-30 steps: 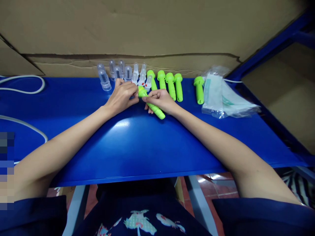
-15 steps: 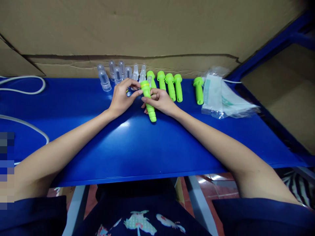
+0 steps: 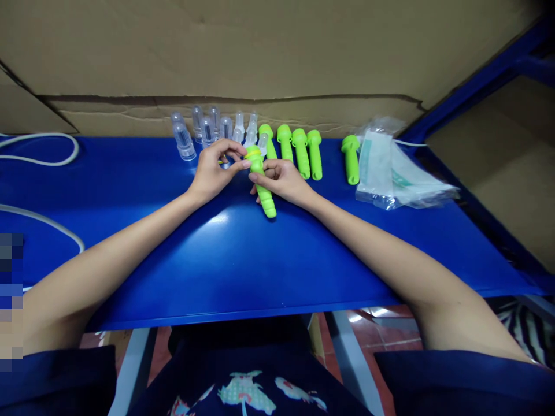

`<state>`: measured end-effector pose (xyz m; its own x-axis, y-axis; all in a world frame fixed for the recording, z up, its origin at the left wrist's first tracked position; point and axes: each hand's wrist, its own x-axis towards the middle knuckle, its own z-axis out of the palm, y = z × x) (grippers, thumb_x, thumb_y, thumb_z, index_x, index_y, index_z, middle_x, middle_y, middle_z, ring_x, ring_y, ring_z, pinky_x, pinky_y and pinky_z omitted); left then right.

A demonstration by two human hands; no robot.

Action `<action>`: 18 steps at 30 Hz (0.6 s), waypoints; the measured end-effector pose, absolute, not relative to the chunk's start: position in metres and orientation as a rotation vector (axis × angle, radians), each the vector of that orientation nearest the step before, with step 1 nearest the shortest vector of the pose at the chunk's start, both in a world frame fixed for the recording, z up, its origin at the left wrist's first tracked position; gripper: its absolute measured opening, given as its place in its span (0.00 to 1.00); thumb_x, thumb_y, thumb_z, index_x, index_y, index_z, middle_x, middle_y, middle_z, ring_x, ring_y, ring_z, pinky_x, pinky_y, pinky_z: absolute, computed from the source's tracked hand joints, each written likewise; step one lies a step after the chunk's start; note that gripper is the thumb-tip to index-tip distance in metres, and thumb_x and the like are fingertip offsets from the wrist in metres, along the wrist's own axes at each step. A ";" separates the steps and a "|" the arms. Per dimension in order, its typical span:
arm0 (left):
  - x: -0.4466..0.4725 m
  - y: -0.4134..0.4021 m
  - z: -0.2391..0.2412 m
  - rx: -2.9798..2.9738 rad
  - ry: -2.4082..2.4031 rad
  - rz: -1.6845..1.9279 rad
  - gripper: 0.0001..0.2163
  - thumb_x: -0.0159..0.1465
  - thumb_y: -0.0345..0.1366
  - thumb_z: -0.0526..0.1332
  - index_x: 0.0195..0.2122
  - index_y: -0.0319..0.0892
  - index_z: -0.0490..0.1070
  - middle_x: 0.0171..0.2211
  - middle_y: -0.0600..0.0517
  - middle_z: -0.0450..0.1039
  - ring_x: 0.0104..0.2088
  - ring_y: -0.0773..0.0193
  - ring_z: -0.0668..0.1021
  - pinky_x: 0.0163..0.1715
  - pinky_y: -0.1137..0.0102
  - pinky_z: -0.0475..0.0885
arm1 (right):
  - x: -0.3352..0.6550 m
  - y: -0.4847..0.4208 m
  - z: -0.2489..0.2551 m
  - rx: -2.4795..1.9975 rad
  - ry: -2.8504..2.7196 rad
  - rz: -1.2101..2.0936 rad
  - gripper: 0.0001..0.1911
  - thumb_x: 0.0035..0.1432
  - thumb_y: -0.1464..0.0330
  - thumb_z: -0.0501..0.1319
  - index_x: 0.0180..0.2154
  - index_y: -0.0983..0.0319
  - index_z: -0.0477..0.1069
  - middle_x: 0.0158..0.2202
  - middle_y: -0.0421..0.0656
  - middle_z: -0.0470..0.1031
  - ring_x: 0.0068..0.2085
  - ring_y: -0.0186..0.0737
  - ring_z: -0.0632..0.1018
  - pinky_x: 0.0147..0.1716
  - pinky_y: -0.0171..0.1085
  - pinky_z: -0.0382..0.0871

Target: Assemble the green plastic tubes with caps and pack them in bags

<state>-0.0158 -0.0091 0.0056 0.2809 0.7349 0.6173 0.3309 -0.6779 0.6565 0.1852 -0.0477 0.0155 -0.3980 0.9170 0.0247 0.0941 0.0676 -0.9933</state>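
Both my hands meet over the blue table at a lime-green plastic handle (image 3: 265,195) with a ridged grip and a wider head. Its ridged end tilts down toward me. My right hand (image 3: 284,180) holds the handle's body between thumb and fingers. At the head, my left hand (image 3: 219,167) pinches a thin yellow ring (image 3: 252,154) with thumb and fingertips. A bit of yellow also shows under the left fingers, mostly hidden. Behind the hands stand several clear plastic tubes (image 3: 184,140), smaller translucent caps (image 3: 239,122) and more green handles (image 3: 300,153).
Another green handle (image 3: 351,160) lies apart on the right, beside clear plastic bags (image 3: 381,167) with white and teal contents. White cables (image 3: 56,163) loop over the left of the blue table (image 3: 243,271). Cardboard (image 3: 260,52) walls off the back.
The green handle has tilted slightly, its head shifting a little left. Both hands keep their hold, with only small finger movement.
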 end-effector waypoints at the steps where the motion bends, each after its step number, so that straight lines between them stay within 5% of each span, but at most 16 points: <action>1: -0.016 -0.008 0.005 2.141 0.962 1.365 0.08 0.61 0.33 0.71 0.40 0.42 0.76 0.41 0.50 0.81 0.36 0.66 0.81 0.36 0.70 0.73 | 0.185 -0.048 0.015 -1.028 -1.607 1.417 0.31 0.41 0.45 0.78 0.31 0.58 0.66 0.26 0.42 0.81 0.22 0.40 0.81 0.20 0.36 0.76; 9: -0.019 -0.009 0.009 2.214 1.003 1.376 0.07 0.61 0.36 0.73 0.37 0.42 0.77 0.38 0.50 0.81 0.34 0.66 0.79 0.36 0.69 0.72 | 0.185 -0.049 0.016 -1.053 -1.618 1.401 0.26 0.49 0.50 0.77 0.32 0.59 0.69 0.26 0.42 0.81 0.23 0.40 0.81 0.22 0.36 0.77; 18: -0.020 -0.012 0.014 2.349 0.975 1.388 0.05 0.61 0.36 0.72 0.36 0.43 0.78 0.38 0.50 0.80 0.36 0.63 0.79 0.37 0.66 0.72 | 0.184 -0.050 0.016 -1.042 -1.613 1.391 0.28 0.46 0.46 0.77 0.31 0.59 0.69 0.26 0.41 0.81 0.23 0.39 0.80 0.21 0.35 0.77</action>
<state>-0.0201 -0.0119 0.0138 0.3247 0.6536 0.6836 0.4215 -0.7470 0.5141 0.1844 -0.0498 0.0162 -0.3858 0.9221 0.0307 0.1048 0.0769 -0.9915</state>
